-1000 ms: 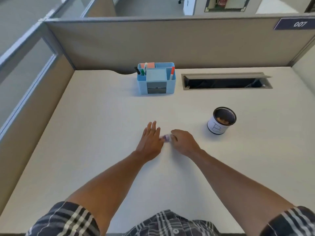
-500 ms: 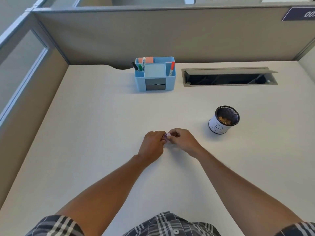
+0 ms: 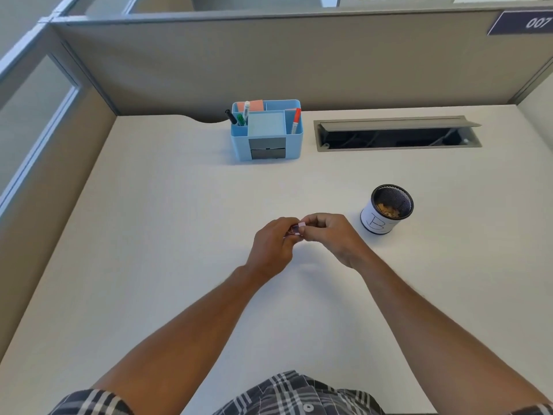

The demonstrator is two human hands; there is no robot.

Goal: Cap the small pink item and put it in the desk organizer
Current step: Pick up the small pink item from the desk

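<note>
pink item [image 3: 296, 229] pinched between left hand [image 3: 273, 247] and right hand [image 3: 329, 235] | axis sideways | organizer [image 3: 266, 145] ahead, slightly left

Pink item [image 3: 296, 229] mostly behind fingers [image 3: 311, 223]

A small pink item [image 3: 297, 229] sits pinched between both hands, well short of the blue desk organizer [image 3: 266, 130].

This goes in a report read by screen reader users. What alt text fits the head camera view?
Two bare hands, left hand and right hand, meet above a white desk, pinching a small pink item between their fingertips. Farther back stands a blue desk organizer holding markers; a black mesh cup sits to the right.
</note>
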